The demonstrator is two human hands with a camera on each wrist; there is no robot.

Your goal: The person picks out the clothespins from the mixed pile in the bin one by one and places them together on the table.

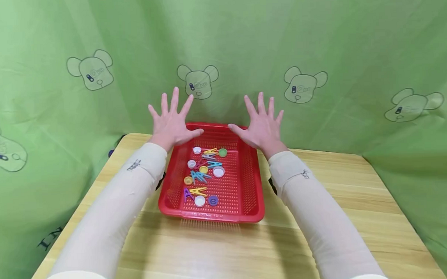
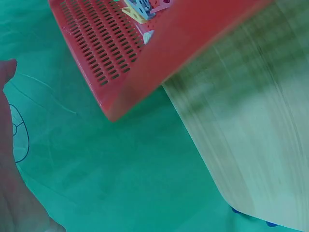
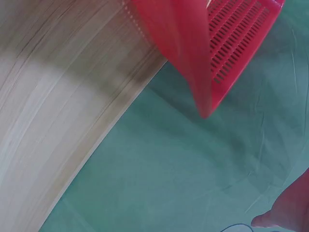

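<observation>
A red perforated plastic basket (image 1: 226, 217) stands on the wooden table. Inside it lie several small clothespins, among them a yellow one (image 1: 198, 191), a purple one (image 1: 187, 194) and a light blue one (image 1: 215, 164). Round bottle caps are mixed in: a white one (image 1: 219, 171), a green one (image 1: 222, 152) and a purple one (image 1: 213, 200). My left hand (image 1: 171, 123), fingers spread, is over the basket's far left corner and holds nothing. Over the far right corner my right hand (image 1: 261, 128) is likewise spread and holds nothing. The wrist views catch only part of each hand.
The wooden table (image 1: 340, 193) extends on both sides of the basket and in front of it. A green curtain (image 1: 242, 40) printed with mouse heads hangs behind the table and along its sides. Long pale sleeves cover both forearms.
</observation>
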